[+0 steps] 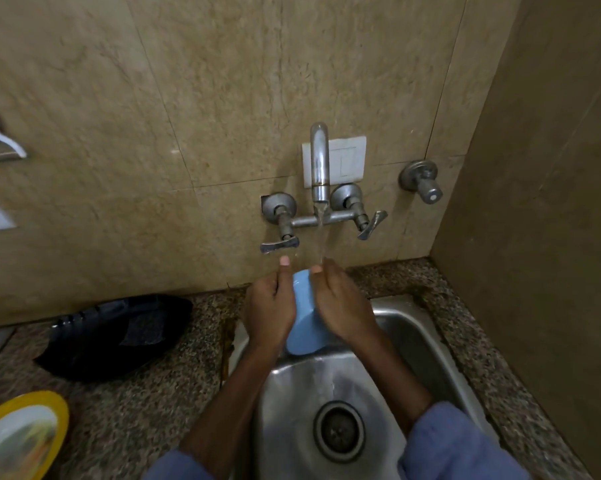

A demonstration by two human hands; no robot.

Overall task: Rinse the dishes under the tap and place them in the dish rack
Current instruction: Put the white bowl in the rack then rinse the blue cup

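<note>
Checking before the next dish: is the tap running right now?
On. A stream of water falls from the tap spout onto the blue cup held between the left hand and right hand.

Blue cup (pixel 306 320) held under running tap (pixel 320 168).
Left hand (pixel 266 310) and right hand (pixel 344 306) clasp its sides above the steel sink (pixel 413 327); water strikes the right fingers.

- We faced a wall of beige marble tiles (pixel 195 98), dimly lit, meeting a plain brown side wall (pixel 541 202) at the right.
- We saw a white switch plate (pixel 347 161) on the tiles.
- A speckled granite counter (pixel 146 403) ran below.
</note>
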